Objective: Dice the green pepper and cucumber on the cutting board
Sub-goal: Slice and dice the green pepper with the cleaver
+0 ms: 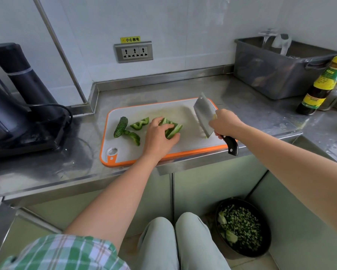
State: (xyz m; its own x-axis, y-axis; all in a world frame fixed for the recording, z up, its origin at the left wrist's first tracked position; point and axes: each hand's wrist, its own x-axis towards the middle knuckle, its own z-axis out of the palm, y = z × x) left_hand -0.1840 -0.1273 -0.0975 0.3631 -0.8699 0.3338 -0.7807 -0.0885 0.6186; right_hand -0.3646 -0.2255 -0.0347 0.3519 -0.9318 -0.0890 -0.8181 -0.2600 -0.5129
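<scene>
The steel table (251,98) bears the orange-rimmed cutting board (191,141), on which all the task's vegetables are laid. Dicing of the pepper is judged to be the step in hand. The left hand (159,135) is curled over a bundle of green pepper strips (174,129), and the cleaver (203,115) is grasped by its handle in the right hand (225,124), blade tilted near the bundle. A downward cut close to the fingertips is called for next. Two loose pepper pieces (139,123) and the cucumber (120,126) lie at the board's left, not yet diced. Much of the bundle is hidden beneath the hand.
</scene>
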